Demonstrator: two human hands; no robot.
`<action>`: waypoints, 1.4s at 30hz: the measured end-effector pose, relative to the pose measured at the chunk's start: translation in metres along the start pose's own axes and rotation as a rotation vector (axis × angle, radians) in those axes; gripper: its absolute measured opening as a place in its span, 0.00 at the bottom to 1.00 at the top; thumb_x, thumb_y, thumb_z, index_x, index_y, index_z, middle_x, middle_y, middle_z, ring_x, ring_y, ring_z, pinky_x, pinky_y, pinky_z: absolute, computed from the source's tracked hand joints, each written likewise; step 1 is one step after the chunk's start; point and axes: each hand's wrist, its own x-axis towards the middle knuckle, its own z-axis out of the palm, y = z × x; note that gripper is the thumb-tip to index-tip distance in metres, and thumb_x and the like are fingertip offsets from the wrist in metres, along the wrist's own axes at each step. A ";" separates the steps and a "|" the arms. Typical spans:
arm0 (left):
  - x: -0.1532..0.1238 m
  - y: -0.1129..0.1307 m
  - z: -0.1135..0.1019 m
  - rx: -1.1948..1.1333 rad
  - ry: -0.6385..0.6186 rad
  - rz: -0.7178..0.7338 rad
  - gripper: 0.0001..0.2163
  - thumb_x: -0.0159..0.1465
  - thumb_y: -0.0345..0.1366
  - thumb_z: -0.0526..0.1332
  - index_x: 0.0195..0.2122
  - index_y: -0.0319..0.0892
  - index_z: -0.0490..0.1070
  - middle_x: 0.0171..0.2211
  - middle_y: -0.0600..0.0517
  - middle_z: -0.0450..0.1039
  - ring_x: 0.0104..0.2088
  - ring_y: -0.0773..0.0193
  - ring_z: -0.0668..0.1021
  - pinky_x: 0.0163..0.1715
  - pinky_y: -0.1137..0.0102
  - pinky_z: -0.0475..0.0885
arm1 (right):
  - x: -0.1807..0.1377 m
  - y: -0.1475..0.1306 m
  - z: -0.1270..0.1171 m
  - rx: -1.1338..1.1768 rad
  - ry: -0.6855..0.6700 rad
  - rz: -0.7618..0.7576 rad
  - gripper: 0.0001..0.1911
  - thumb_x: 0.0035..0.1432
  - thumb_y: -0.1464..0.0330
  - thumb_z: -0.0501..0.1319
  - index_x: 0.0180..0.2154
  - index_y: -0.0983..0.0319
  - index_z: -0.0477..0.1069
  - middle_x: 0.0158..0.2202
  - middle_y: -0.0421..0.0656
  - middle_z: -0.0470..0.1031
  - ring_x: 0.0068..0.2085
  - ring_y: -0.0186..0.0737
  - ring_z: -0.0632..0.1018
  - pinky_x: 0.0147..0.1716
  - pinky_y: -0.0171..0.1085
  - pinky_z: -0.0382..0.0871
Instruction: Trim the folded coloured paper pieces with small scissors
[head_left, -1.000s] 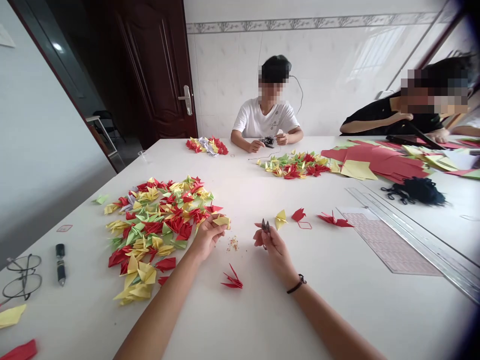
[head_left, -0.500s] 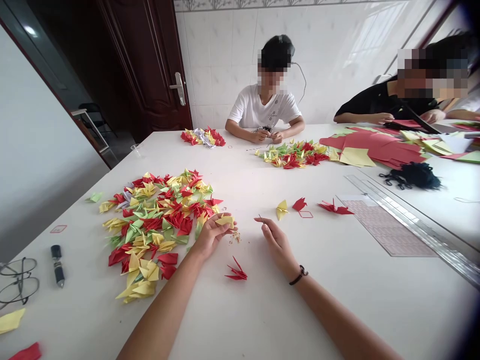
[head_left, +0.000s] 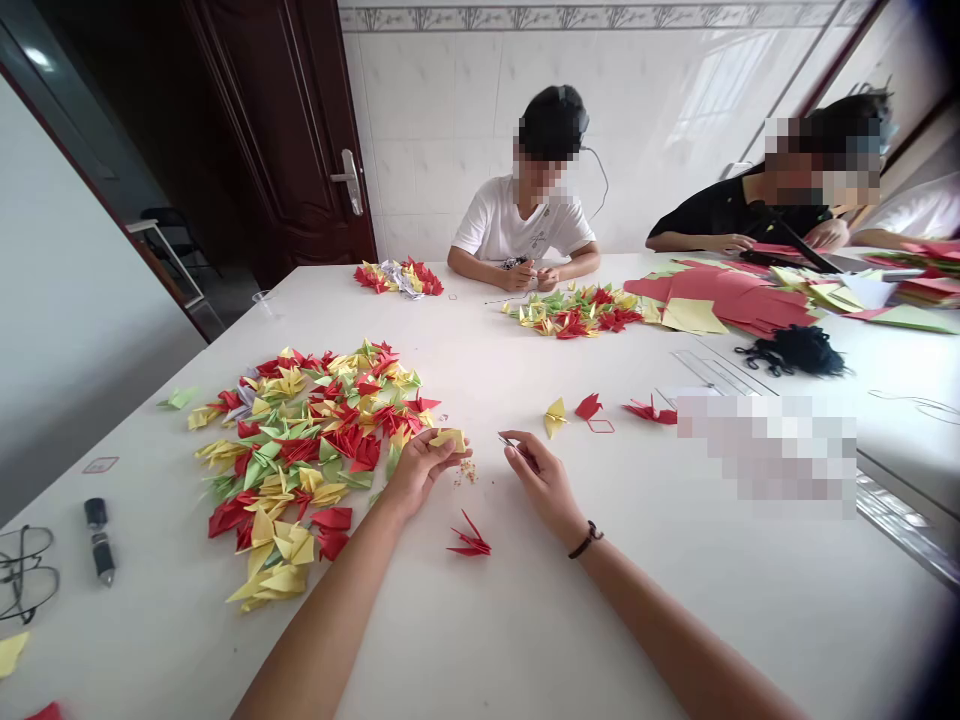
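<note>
My left hand pinches a small yellow folded paper piece between thumb and fingers. My right hand, with a dark bracelet at the wrist, grips a thin pointed metal tool; its exact kind is too small to make out. A short gap separates the tool's tip from the paper. Tiny coloured scraps lie on the table between my hands. Nearer to me rests a red paper crane. Close to my left hand spreads a large pile of red, yellow and green folded cranes.
Right of my hands lie a yellow folded piece and red ones. Black string and paper sheets are farther right. A pen-like tool and glasses lie left. A person in white sits opposite.
The camera view has turned slightly, shifting the scene. My right hand has turned a little, showing more of the metal tool. The left hand keeps the yellow paper.
</note>
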 end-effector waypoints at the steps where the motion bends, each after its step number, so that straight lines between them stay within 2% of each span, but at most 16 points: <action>1: 0.000 0.000 0.000 -0.014 0.014 -0.002 0.10 0.47 0.33 0.66 0.31 0.38 0.70 0.28 0.52 0.75 0.31 0.65 0.77 0.33 0.73 0.69 | 0.002 -0.001 0.001 0.003 0.006 -0.002 0.16 0.56 0.58 0.50 0.38 0.61 0.66 0.21 0.37 0.58 0.23 0.32 0.60 0.23 0.32 0.55; 4: 0.000 0.000 -0.001 -0.064 0.061 0.005 0.10 0.47 0.32 0.67 0.31 0.39 0.70 0.25 0.55 0.73 0.31 0.67 0.77 0.30 0.76 0.69 | 0.011 -0.004 0.006 0.007 0.017 -0.022 0.14 0.54 0.58 0.51 0.35 0.61 0.65 0.21 0.36 0.56 0.23 0.31 0.59 0.23 0.31 0.55; 9: 0.002 -0.001 -0.003 -0.105 0.110 0.044 0.10 0.45 0.30 0.68 0.29 0.40 0.71 0.26 0.57 0.72 0.26 0.72 0.75 0.24 0.79 0.66 | 0.022 -0.005 0.012 -0.105 0.018 -0.048 0.14 0.56 0.59 0.51 0.38 0.60 0.66 0.25 0.39 0.64 0.26 0.33 0.64 0.25 0.31 0.58; 13: 0.004 -0.003 -0.004 -0.083 0.122 0.051 0.09 0.45 0.33 0.67 0.27 0.38 0.71 0.26 0.54 0.73 0.26 0.70 0.75 0.25 0.77 0.67 | 0.019 -0.002 0.011 -0.207 -0.037 -0.085 0.14 0.56 0.59 0.51 0.39 0.59 0.66 0.27 0.40 0.67 0.25 0.33 0.65 0.26 0.31 0.59; 18: 0.001 -0.002 -0.002 -0.084 0.106 0.045 0.09 0.47 0.35 0.66 0.28 0.38 0.72 0.25 0.54 0.73 0.28 0.67 0.76 0.26 0.74 0.68 | 0.015 -0.002 0.011 -0.210 -0.023 -0.106 0.13 0.56 0.60 0.50 0.39 0.60 0.65 0.20 0.36 0.59 0.22 0.31 0.60 0.22 0.30 0.56; 26: 0.003 -0.002 -0.002 -0.112 0.130 0.037 0.10 0.46 0.33 0.67 0.28 0.38 0.71 0.24 0.54 0.74 0.29 0.67 0.77 0.30 0.75 0.70 | 0.004 -0.009 0.018 -0.145 -0.143 -0.172 0.13 0.56 0.60 0.51 0.37 0.62 0.65 0.18 0.34 0.55 0.21 0.29 0.58 0.21 0.29 0.55; 35: 0.003 -0.005 -0.005 -0.108 0.037 0.035 0.08 0.50 0.35 0.64 0.31 0.39 0.72 0.27 0.53 0.75 0.32 0.67 0.77 0.34 0.73 0.70 | 0.006 -0.006 0.015 -0.139 -0.164 -0.132 0.14 0.53 0.58 0.54 0.33 0.62 0.68 0.18 0.35 0.58 0.21 0.30 0.59 0.21 0.29 0.55; 42: 0.001 -0.002 0.000 -0.004 0.031 -0.003 0.09 0.49 0.36 0.65 0.30 0.37 0.73 0.26 0.51 0.75 0.29 0.66 0.76 0.33 0.70 0.70 | 0.005 -0.008 0.015 -0.089 -0.138 -0.091 0.15 0.52 0.58 0.54 0.28 0.64 0.68 0.17 0.36 0.60 0.20 0.30 0.58 0.20 0.30 0.54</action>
